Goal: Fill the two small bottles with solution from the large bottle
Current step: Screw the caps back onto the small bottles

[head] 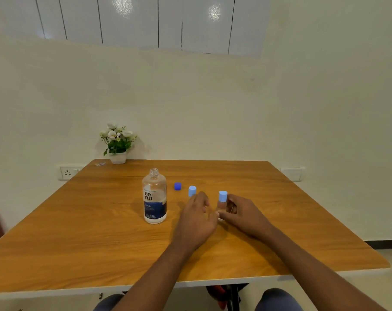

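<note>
The right hand has its fingers curled round the body of the right small bottle, which stands upright on the worktop with its pale blue cap on. The left hand lies just beside it, back upward, and its fingertips reach to the left small bottle. Only the capped top of that bottle shows, so I cannot tell if the left hand grips it or only touches it.

The step in hand seems to be the opening of the small bottles, since both are closed and nothing can be poured yet. To do it well, one hand should hold the body low and firm on the worktop while the other turns the cap. The bottle is light and narrow, so it may tip easily. Each cap is best put down near its own bottle.

Further left stands the large bottle, already open and about half full. Its dark blue cap lies between it and the left small bottle. A flower pot stands at the far edge, well apart.
</note>
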